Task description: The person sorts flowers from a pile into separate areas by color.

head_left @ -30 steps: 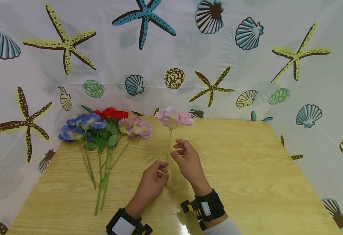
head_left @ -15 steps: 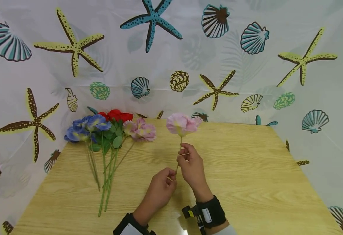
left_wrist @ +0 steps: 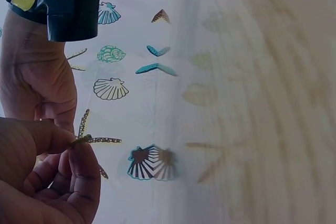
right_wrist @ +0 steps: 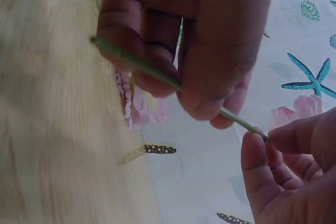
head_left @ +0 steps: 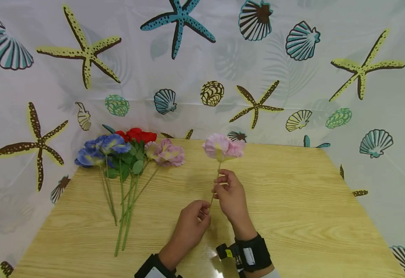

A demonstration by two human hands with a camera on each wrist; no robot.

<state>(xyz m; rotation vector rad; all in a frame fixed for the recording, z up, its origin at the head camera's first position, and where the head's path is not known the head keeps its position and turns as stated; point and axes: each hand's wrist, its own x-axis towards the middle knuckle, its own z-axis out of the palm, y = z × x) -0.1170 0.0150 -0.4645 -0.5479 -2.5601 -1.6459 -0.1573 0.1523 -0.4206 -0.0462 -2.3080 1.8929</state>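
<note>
A single artificial pink flower (head_left: 223, 147) stands upright over the table, its thin green stem (right_wrist: 239, 120) held by both hands. Low on the stem, my left hand (head_left: 193, 223) pinches it between thumb and fingers; in the left wrist view only the stem's end (left_wrist: 83, 139) pokes out of that pinch. My right hand (head_left: 233, 199) pinches the stem higher up, below the bloom. Left of the hands lie blue flowers (head_left: 102, 150), red flowers (head_left: 136, 135) with green leaves, and another pink flower (head_left: 167, 153), their stems (head_left: 127, 212) pointing toward the person.
A light wood-grain table (head_left: 292, 193) lies under the hands. Behind it and at both sides hangs a white cloth (head_left: 188, 69) printed with starfish and shells. Black straps with small cameras (head_left: 252, 253) sit on both wrists.
My right hand, earlier beside the stem with fingers apart from it, has come in and pinches it. The pink flower and both hands have shifted slightly right, and the stem leans a little.
</note>
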